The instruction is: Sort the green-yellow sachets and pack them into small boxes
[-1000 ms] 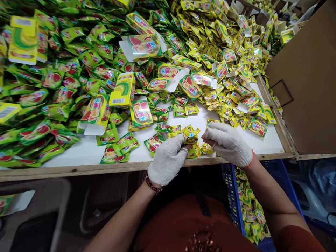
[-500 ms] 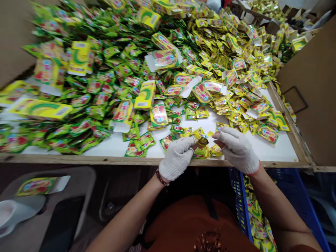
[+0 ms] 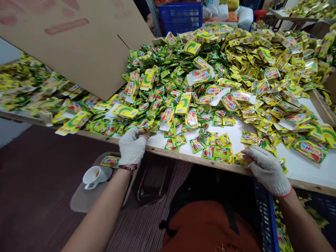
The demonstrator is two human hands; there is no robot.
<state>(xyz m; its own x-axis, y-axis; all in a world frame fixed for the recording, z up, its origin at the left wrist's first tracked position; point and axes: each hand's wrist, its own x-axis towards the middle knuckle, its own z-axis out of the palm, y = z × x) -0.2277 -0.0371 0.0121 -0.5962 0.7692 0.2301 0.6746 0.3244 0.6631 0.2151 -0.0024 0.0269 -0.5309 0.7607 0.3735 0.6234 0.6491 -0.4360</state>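
My left hand [image 3: 132,146], in a white glove with bare fingertips and a beaded bracelet at the wrist, is at the table's front edge on the left. Its fingers pinch a small yellow candy packet [image 3: 150,129] beside the green packet heap. My right hand [image 3: 269,170], gloved likewise, rests low over the front edge on the right. Its thumb and fingers are curled together next to a yellow packet [image 3: 239,158]; what they grip, if anything, is hidden. Between the hands lie several loose green and yellow packets [image 3: 221,152] on the white tabletop [image 3: 193,136].
Flat candy boxes [image 3: 183,103] lie on the green and yellow heaps. A large cardboard carton [image 3: 86,45] stands at the left. Below are a stool with a white cup [image 3: 93,176] and a blue crate [image 3: 273,224]. Another person's hand [image 3: 150,21] shows behind the carton.
The view has swung left. My hands, earlier close together at one yellow packet, are now far apart: the left has moved left to the green heap, the right stays near the front edge.
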